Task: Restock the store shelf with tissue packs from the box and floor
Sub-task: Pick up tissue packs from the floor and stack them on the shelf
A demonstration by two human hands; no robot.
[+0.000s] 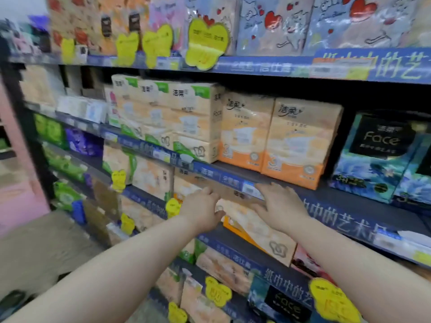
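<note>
An orange-and-cream tissue pack lies on its side, part way into the shelf level under the blue-edged shelf, its near end sticking out past the shelf front. My left hand holds the pack's left end, thumb below and fingers over the top. My right hand presses on the pack's right upper side with spread, fairly straight fingers that reach the shelf edge. Matching orange packs stand upright on the level above.
Shelves run from far left to near right, packed with tissue packs. Black-and-teal "Face" packs stand at right. Yellow price tags hang from the shelf edges. The grey floor lies at lower left, beside a pink wall.
</note>
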